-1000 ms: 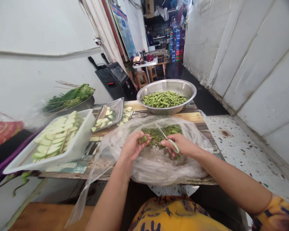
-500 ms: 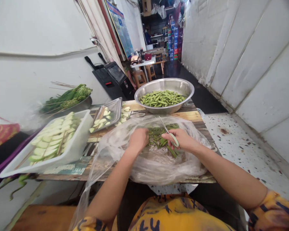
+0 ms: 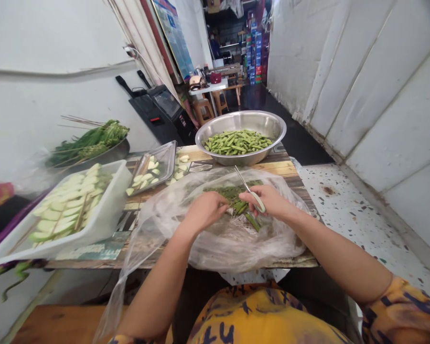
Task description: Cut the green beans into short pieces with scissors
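My right hand [image 3: 270, 200] grips a pair of scissors [image 3: 257, 201] with pale green handles, blades pointing up and away. Just left of it, my left hand [image 3: 208, 210] is over the open clear plastic bag [image 3: 222, 253], its fingers bent together toward the scissors; what they hold, if anything, I cannot make out. Beneath both hands, green edamame pods [image 3: 241, 206] and small scraps lie in the bag. Beyond the bag a steel bowl [image 3: 251, 159] holds many green pods [image 3: 238, 142].
On the left, a white bin [image 3: 111, 210] holds skewered pale green slices [image 3: 66, 210]. A metal tray [image 3: 170, 160] with cut pieces stands behind it. Farther left is a bowl of leafy greens [image 3: 96, 138]. The wooden-patterned table [image 3: 301, 184] ends near my lap.
My left hand has turned, its fingers now stretching farther right toward the scissors. My right hand keeps the scissors in nearly the same place. The camera view has shifted slightly.
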Motion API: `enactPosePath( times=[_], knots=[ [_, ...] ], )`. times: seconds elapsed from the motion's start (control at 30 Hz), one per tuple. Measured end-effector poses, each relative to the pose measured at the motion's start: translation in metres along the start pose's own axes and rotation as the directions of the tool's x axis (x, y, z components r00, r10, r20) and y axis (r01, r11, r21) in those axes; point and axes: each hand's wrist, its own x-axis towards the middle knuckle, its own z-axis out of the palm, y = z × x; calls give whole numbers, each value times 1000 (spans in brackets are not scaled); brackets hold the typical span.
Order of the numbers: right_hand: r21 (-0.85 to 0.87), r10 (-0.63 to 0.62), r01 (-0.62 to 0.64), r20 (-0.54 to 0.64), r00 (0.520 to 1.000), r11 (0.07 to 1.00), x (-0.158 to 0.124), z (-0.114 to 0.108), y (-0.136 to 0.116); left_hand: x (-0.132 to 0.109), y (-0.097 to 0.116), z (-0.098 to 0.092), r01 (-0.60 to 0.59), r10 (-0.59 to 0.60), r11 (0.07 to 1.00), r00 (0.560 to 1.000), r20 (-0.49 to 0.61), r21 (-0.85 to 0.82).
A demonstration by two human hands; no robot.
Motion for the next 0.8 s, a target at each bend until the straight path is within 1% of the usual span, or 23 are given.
enactPosePath(
  times=[0.07, 0.17, 0.2, 0.27, 0.33, 0.37, 0.4, 0.47, 0.53, 0.57, 0.6, 0.63, 0.7, 0.73, 0.8],
  knots=[
    [8, -11, 11, 0, 1000, 1000, 0, -1, -1, 6, 11, 7, -11, 6, 996, 998, -62, -89],
    [28, -28, 28, 1, 1000, 999, 0, -1, 0, 15, 18, 24, -48, 36, 989, 996, -85, -140],
    [29, -27, 27, 1, 1000, 999, 0, -1, 0, 16, 16, 29, -48, 34, 988, 995, -91, -150],
    [14, -17, 17, 0, 1000, 1000, 1, -1, 2, 16, 6, 34, -2, -22, 979, 993, -118, -203],
    [-19, -11, 12, 26, 1000, 1000, 1, -1, 4, 13, -6, 35, 67, -129, 935, 979, -156, -350],
    [-39, -8, 10, 53, 999, 999, 1, -1, 5, 11, -11, 34, 96, -191, 883, 967, -166, -460],
    [-60, -1, 6, 88, 996, 998, 1, -1, 6, 10, -15, 33, 120, -255, 803, 955, -154, -583],
    [-100, 24, -8, 167, 986, 995, 0, -1, 7, 6, -17, 30, 159, -347, 569, 936, -60, -807],
    [-130, 53, -24, 225, 973, 991, -2, 0, 7, 4, -13, 28, 174, -359, 327, 932, 49, -929],
    [-138, 61, -28, 246, 967, 990, -3, 0, 7, 3, -11, 26, 171, -339, 238, 937, 83, -956],
    [-142, 64, -27, 262, 963, 990, -4, 1, 6, 2, -8, 25, 166, -313, 177, 944, 104, -970],
    [-146, 65, -25, 276, 959, 989, -5, 1, 5, 0, -5, 23, 161, -289, 138, 950, 116, -977],
    [-165, 67, -17, 301, 951, 986, -7, 1, 3, -2, -2, 20, 159, -252, 94, 959, 131, -983],
    [-177, 69, -14, 312, 947, 984, -8, 1, 2, -3, -1, 19, 154, -237, 87, 963, 129, -984],
    [-205, 83, -15, 324, 942, 979, -10, 1, -1, -5, -1, 17, 137, -207, 103, 972, 113, -985]
  ],
)
